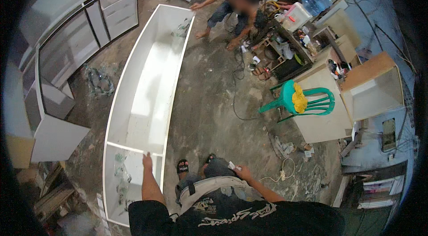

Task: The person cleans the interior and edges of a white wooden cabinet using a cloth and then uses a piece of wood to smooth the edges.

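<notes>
A long white cabinet carcass (138, 115) lies on the floor with its open side up, running from near my left to the far end of the room. Across its near part stands a thin white divider (154, 151). My left hand (147, 161) is closed at the top edge of this divider, its fingers small in view. By my waist, my right hand (243, 173) pinches a small white piece (232, 165) whose kind I cannot make out. Clear crumpled plastic (121, 169) shows inside the near compartment.
Another person (232, 10) crouches at the cabinet's far corner, one hand on it. A green plastic chair (290, 97) with a yellow cloth (299, 97) stands right. Dark-framed panels (67, 48) lean left. A cable (235, 89) crosses the floor; a cluttered workbench (290, 53) stands behind.
</notes>
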The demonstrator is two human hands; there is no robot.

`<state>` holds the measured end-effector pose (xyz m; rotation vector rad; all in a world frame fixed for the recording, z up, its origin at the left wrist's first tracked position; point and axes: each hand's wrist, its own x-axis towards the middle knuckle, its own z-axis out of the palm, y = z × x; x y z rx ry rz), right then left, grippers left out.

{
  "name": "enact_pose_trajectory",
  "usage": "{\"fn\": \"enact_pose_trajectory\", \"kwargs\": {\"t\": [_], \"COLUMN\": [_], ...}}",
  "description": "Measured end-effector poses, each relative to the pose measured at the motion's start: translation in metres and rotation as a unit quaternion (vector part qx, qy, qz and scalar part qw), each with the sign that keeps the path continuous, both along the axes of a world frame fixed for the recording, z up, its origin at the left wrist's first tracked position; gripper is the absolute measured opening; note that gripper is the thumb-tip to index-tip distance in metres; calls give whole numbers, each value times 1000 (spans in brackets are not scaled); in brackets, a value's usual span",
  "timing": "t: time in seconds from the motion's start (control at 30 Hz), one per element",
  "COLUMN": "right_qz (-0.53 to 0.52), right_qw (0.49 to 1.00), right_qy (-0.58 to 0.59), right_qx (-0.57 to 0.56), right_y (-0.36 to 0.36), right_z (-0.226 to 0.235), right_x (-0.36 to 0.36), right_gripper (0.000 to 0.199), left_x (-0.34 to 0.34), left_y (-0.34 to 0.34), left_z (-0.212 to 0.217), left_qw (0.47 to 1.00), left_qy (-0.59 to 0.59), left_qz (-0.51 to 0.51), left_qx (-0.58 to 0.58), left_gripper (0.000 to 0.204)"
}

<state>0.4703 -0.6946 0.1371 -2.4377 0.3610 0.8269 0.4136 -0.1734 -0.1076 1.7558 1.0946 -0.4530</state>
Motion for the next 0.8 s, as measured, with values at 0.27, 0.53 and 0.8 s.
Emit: {"fn": "enact_pose_trajectory", "kwargs": {"t": [0.27, 0.53, 0.8], "right_qz": [-135, 162, 165], "right_qw": [977, 971, 981], "right_qy": [164, 158, 91], "right_qx": [23, -77, 52], "right_y": [-35, -68, 174], "right_z": [15, -90, -67], "right_x": [28, 100, 180], "right_gripper": [37, 32, 52], "left_x": [-75, -78, -46], "left_y": [-203, -161, 91], "left_z": [60, 109, 94], "left_qw": [991, 987, 866], "left_qy": [-5, -4, -49], "left_qz": [-131, 85, 211], "left_qx": [10, 136, 451], "left_gripper": [60, 57, 58]}}
